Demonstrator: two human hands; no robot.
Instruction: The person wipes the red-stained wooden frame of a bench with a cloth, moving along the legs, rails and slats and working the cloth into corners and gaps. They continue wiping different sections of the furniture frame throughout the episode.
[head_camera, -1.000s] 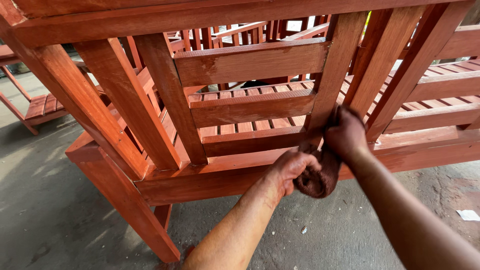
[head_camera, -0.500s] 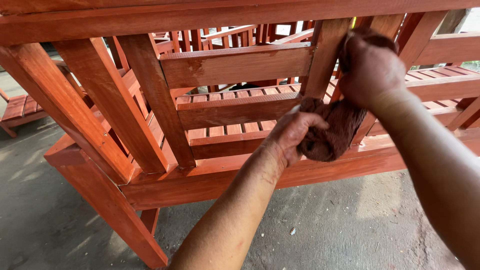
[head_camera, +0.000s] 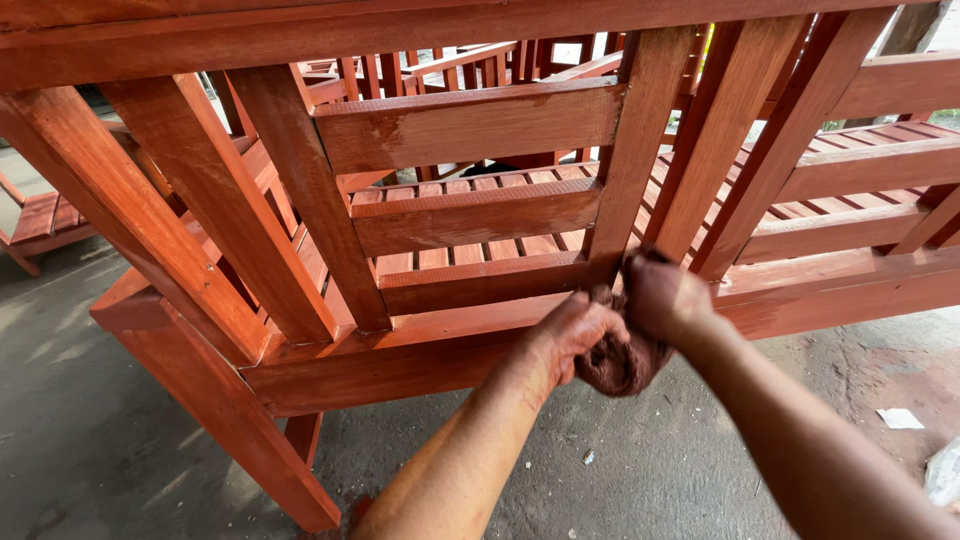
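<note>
Concrete floor (head_camera: 120, 420) — perhaps paper scrap (head_camera: 900, 418)

The rag (head_camera: 622, 362) is a dark reddish-brown cloth, bunched up into a soft lump and stained with the same red colour as the wood. It sits at the bottom of an upright post (head_camera: 640, 160) of the red wooden chair frame (head_camera: 470, 125), where the post meets the low rail (head_camera: 400, 355). Part of the rag hangs down below the rail.

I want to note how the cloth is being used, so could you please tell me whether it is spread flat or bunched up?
Bunched up: the dark, stained rag hangs as a wad gripped by both the left hand and the right hand.
</note>
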